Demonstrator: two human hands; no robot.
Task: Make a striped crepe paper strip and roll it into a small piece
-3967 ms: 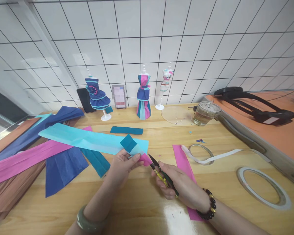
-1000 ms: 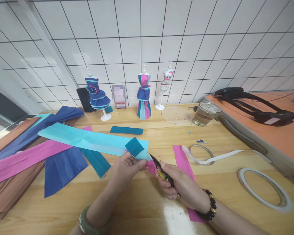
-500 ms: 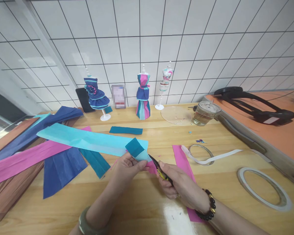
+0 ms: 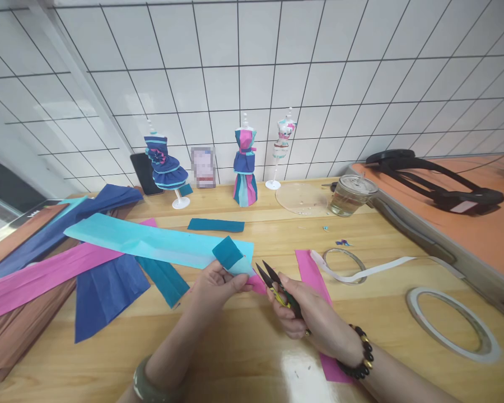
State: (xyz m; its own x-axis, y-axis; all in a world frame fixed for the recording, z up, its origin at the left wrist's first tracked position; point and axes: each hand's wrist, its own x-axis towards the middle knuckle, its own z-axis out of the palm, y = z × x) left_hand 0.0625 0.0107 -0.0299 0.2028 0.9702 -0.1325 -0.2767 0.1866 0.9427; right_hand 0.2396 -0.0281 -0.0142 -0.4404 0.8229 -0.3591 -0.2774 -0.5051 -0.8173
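Between the thumb and fingers of my left hand [image 4: 220, 285] is a small layered piece of crepe paper [image 4: 228, 253], with teal, light blue and pink parts showing. My right hand [image 4: 308, 313] grips thread snips [image 4: 279, 285] with dark blades and a yellow part. The blades are spread, pointing up and left, just right of the pink end of the paper and apart from it. Behind my left hand lies a long light blue strip [image 4: 151, 238]. Under my right hand and wrist runs a pink strip [image 4: 315, 277], partly covered.
Three small dress forms [image 4: 245, 162] stand near the tiled wall. At right are a lidded glass cup [image 4: 353, 193], a clear disc [image 4: 300, 198], a tape roll [image 4: 451, 324] and a thinner ring [image 4: 344, 266] with white tape. Blue, pink and brown paper [image 4: 37, 313] covers the left side.
The snips' blades have opened and come away from the paper's edge. My left hand has shifted slightly left with the paper piece.
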